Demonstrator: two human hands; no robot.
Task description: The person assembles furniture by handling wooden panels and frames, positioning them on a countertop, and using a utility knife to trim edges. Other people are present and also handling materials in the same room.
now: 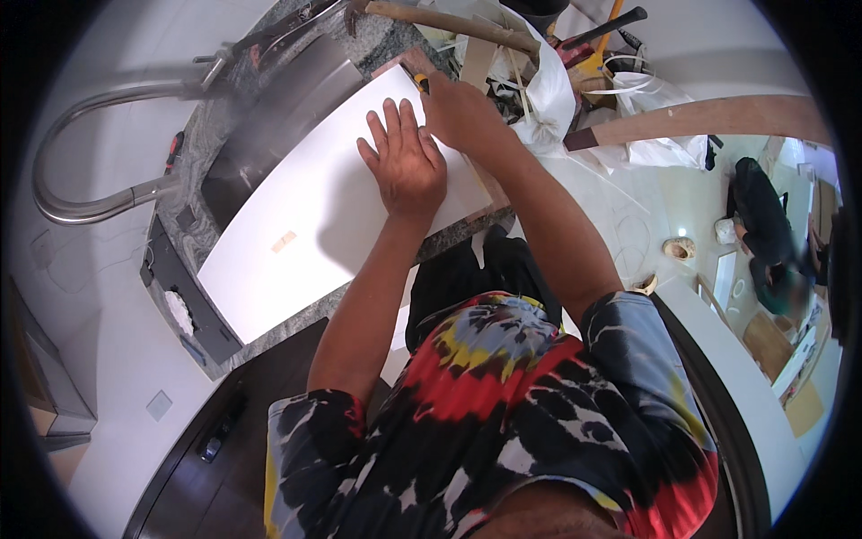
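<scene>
A white flat board (pixel 269 278) with a small tan sticker lies slantwise across a grey speckled stone counter, partly over a sink (pixel 278 117). My left hand (pixel 410 171) rests on the board with its fingers spread, palm down. At the board's far right corner, my right hand (pixel 462 112) is closed around a small yellow-and-black tool, which looks like a utility knife (pixel 421 83). Its tip meets the far edge of the board, though the blade itself is too small to make out. A strip of brown board (pixel 485 193) shows under the white board's right side.
Left of the counter curves a chrome faucet (pixel 67 212), near a red-and-black screwdriver (pixel 174 153). Beyond my right hand are a white plastic bag (pixel 549 99), scraps and black-handled tools (pixel 611 27). A long wooden piece (pixel 709 119) juts in from the right; another person (pixel 765 216) crouches farther off.
</scene>
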